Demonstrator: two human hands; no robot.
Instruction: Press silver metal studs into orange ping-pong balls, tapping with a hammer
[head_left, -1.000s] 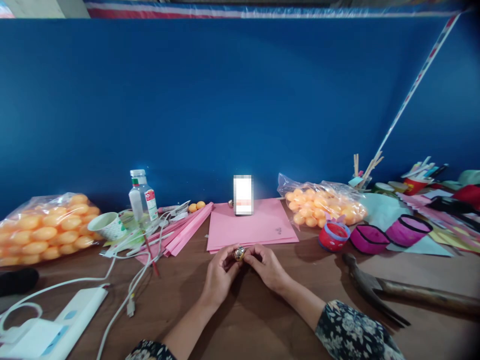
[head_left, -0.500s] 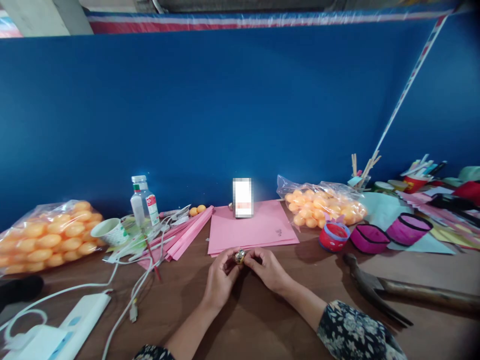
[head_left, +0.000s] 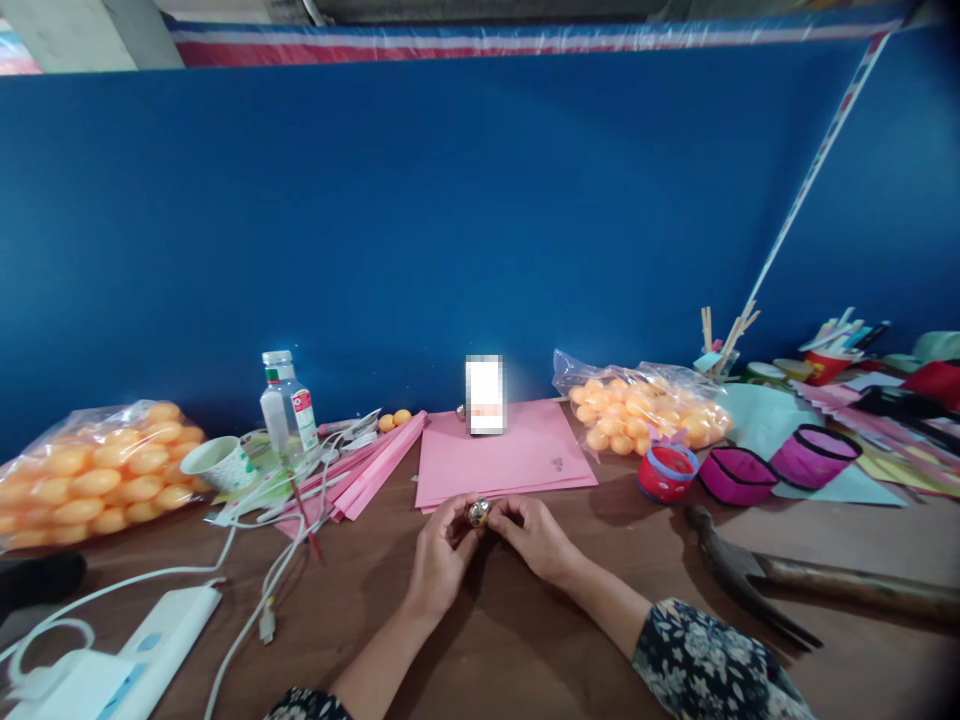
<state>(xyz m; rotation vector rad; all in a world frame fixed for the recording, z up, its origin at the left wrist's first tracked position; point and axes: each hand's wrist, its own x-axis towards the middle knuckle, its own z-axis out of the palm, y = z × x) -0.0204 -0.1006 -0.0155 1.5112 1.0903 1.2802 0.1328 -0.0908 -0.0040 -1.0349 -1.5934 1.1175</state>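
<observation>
Between my two hands is a small shiny gold-and-silver ball point(head_left: 479, 513), held just above the brown table near the front of the pink sheets. The fingers and thumb of my left hand point(head_left: 441, 555) are closed about its left side. My right hand point(head_left: 534, 538) pinches at its right edge, thumb and forefinger together. The fingers cover part of the ball, so its full shape is hidden. Just beyond the hands lies a stack of pink paper point(head_left: 502, 465) with a small dark print at its right corner. A blurred-out white upright card or screen point(head_left: 486, 395) stands on the stack.
Left are a bag of orange balls point(head_left: 97, 475), a paper cup point(head_left: 219, 463), a bottle point(head_left: 289, 410), white cables and a power strip point(head_left: 161, 640). Right are another bag of balls point(head_left: 645, 410), a red cup point(head_left: 667, 472), magenta rings point(head_left: 739, 475) and a claw hammer point(head_left: 840, 580).
The view has tilted up a little since the first frame. Both hands keep their hold on the shiny ball, with hardly any visible movement.
</observation>
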